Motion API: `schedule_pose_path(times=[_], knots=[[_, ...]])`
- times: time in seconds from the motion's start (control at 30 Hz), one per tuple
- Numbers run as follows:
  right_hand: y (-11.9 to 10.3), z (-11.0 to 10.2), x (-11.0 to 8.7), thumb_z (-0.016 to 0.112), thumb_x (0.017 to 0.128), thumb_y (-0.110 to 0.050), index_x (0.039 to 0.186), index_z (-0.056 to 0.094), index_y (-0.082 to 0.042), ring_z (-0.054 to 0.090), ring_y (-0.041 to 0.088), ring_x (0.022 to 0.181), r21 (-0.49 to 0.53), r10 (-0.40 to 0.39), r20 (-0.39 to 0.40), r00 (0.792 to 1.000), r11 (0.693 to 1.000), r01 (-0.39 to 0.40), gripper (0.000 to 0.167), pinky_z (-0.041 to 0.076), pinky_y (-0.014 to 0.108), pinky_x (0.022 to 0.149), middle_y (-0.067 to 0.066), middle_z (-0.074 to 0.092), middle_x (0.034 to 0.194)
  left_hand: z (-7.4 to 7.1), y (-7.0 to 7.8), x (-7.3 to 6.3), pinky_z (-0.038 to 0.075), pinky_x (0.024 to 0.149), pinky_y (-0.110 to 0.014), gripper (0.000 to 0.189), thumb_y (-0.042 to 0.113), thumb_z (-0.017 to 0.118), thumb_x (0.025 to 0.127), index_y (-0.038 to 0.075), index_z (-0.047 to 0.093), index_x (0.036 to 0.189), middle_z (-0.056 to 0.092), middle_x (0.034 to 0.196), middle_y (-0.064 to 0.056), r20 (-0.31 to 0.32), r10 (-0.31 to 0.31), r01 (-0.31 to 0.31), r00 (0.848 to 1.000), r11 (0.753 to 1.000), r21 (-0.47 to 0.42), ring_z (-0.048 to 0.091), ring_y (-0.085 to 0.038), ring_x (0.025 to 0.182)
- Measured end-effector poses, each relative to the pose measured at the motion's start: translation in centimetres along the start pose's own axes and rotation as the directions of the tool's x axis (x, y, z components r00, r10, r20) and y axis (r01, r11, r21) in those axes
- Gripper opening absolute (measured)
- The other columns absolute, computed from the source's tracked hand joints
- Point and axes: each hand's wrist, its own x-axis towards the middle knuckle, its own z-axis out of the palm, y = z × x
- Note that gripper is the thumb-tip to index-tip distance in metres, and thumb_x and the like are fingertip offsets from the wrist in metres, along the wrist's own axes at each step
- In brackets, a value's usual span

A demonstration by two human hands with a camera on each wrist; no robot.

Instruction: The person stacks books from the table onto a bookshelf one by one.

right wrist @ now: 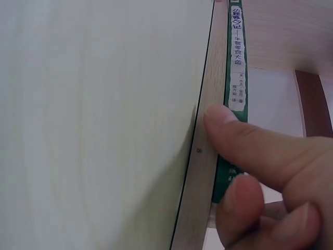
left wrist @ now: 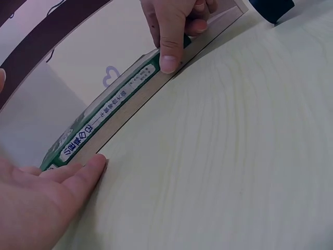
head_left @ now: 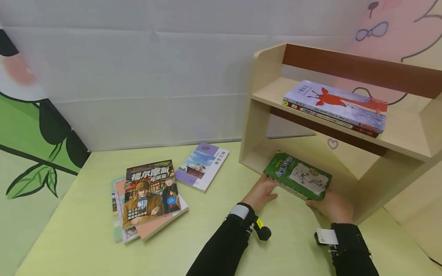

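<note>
A green paperback book (head_left: 298,174) lies flat on the lower board of a small wooden shelf (head_left: 253,126), its spine facing out. At the book's left end is my left hand (head_left: 260,193), its fingers (left wrist: 86,177) extended close along the spine and the board's front edge. My right hand (head_left: 333,207) grips the right end. Its thumb (right wrist: 229,122) lies at the spine and the board's edge while the other fingers curl at the corner. Part of the right fingers is hidden behind the book in the head view.
Several books, with a detective comic (head_left: 152,195) on top, are stacked on the table (head_left: 86,214) at left. A purple-and-white book (head_left: 202,166) lies beside them. More books, topped by a giraffe-cover book (head_left: 338,103), lie on the upper shelf. Behind hangs a pale cloth (head_left: 155,76).
</note>
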Motion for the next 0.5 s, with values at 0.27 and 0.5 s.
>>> schedule_pose_path(times=[0.27, 0.5], knots=[[-0.8, 0.1, -0.6, 0.071, 0.081, -0.051, 0.069, 0.057, -0.006, 0.046, 0.020, 0.057, 0.009, 0.026, 0.014, 1.000, 1.000, -0.026, 0.048, 0.029, 0.032, 0.053, 0.002, 0.056, 0.058, -0.3, 0.2, -0.7, 0.025, 0.112, -0.055, 0.086, 0.009, 0.051, 0.094, 0.002, -0.011, 0.153, -0.004, 0.160, -0.023, -0.014, -0.020, 0.021, 1.000, 0.999, 0.029, 0.012, -0.035, 0.146], [-0.6, -0.2, -0.6, 0.068, 0.082, -0.055, 0.061, 0.057, -0.011, 0.046, 0.020, 0.055, -0.056, 0.026, 0.030, 0.999, 0.998, -0.024, 0.050, 0.029, 0.032, 0.050, 0.002, 0.057, 0.058, -0.5, 0.2, -1.6, 0.026, 0.111, -0.056, 0.078, 0.008, 0.048, 0.094, 0.000, 0.000, 0.155, 0.002, 0.161, -0.020, 0.022, -0.023, 0.023, 0.999, 1.000, -0.010, 0.013, -0.036, 0.146]])
